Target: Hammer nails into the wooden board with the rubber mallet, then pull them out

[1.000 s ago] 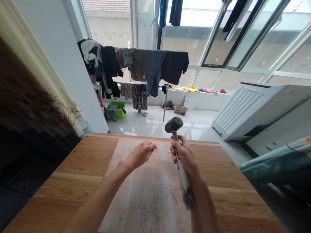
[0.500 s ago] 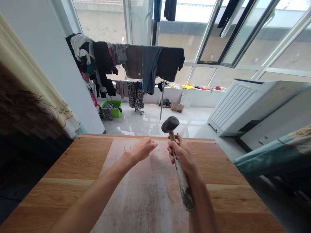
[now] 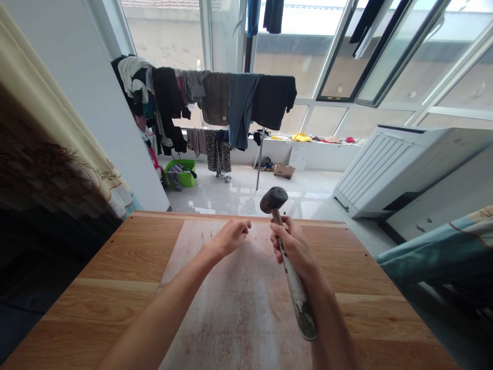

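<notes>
Right hand (image 3: pixel 295 244) wrapped round the upper handle of the mallet (image 3: pixel 295 281), the person holds it over the right side of the pale board (image 3: pixel 234 308) on the wooden tabletop (image 3: pixel 111 298). Above the board's far part, the left hand (image 3: pixel 232 236) is curled; whether it pinches anything, I cannot tell. 2 thin upright nails (image 3: pixel 202 234) stand near its wrist. Compared with 0.5 s ago, the view shifts slightly and the left fingers look more tucked, while the mallet barely moves; that suggests positioning rather than striking. Its long axis slants, black head (image 3: pixel 274 199) pointing away toward the window side, butt toward the person's right forearm.
</notes>
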The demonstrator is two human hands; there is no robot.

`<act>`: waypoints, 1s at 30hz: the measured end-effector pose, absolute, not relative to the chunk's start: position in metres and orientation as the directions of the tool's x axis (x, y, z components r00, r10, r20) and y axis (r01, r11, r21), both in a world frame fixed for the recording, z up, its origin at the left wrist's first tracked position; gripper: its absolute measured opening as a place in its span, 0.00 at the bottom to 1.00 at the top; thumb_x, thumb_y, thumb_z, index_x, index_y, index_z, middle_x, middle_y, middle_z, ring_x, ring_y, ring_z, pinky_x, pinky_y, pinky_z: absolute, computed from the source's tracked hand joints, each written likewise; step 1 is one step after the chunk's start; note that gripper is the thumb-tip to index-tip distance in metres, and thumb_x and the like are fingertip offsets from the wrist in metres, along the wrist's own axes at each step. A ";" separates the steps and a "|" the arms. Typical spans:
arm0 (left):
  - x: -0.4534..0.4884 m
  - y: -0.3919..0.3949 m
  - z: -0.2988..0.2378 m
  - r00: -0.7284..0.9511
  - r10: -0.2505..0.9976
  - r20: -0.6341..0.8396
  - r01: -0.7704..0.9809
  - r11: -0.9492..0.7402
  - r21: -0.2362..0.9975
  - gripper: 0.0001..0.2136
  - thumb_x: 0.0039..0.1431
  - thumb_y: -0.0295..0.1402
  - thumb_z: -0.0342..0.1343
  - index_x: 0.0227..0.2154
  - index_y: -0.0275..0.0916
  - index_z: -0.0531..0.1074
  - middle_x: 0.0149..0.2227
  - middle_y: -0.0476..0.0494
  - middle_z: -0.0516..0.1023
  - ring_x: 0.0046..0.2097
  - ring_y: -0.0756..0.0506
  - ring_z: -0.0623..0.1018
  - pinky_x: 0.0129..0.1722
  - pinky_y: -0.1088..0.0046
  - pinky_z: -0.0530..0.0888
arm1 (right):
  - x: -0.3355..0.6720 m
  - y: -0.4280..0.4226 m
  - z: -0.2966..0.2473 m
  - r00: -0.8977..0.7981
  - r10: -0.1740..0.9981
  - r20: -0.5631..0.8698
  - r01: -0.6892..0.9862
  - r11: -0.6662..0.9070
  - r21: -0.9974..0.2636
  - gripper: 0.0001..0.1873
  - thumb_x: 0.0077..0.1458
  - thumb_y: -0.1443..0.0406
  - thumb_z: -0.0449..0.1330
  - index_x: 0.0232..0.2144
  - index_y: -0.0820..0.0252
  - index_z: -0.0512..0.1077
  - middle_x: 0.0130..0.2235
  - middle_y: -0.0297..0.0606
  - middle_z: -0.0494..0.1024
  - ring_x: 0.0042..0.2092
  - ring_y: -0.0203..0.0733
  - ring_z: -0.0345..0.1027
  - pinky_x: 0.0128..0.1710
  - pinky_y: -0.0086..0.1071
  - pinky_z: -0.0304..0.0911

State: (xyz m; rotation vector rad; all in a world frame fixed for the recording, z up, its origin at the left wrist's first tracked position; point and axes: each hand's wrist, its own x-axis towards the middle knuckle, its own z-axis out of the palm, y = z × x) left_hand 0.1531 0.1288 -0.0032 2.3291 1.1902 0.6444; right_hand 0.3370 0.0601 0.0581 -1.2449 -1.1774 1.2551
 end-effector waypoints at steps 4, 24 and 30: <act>0.155 0.125 -0.016 0.427 0.876 0.224 0.618 -0.464 0.635 0.15 0.56 0.19 0.53 0.43 0.37 0.75 0.33 0.45 0.83 0.37 0.47 0.82 0.39 0.74 0.76 | 0.338 0.052 0.044 -0.026 0.996 -0.089 0.061 -0.087 -0.994 0.19 0.55 0.50 0.61 0.38 0.55 0.62 0.18 0.20 0.68 0.13 0.31 0.58 0.10 0.23 0.54; 0.174 0.089 -0.030 0.168 0.888 0.428 0.821 -0.367 0.439 0.05 0.65 0.26 0.56 0.36 0.43 0.74 0.38 0.45 0.83 0.61 0.35 0.71 0.65 0.39 0.54 | 0.318 0.035 -0.015 -0.029 0.985 -0.170 -0.013 -0.170 -0.985 0.20 0.53 0.50 0.62 0.39 0.55 0.63 0.19 0.21 0.67 0.14 0.31 0.57 0.12 0.24 0.56; 0.174 0.085 -0.031 0.164 0.880 0.445 0.804 -0.380 0.457 0.05 0.66 0.26 0.56 0.37 0.42 0.74 0.39 0.45 0.84 0.63 0.35 0.70 0.66 0.36 0.51 | 0.317 0.030 -0.018 0.011 0.989 -0.146 -0.126 -0.144 -0.982 0.19 0.56 0.53 0.58 0.45 0.55 0.65 0.23 0.24 0.69 0.20 0.33 0.61 0.18 0.25 0.60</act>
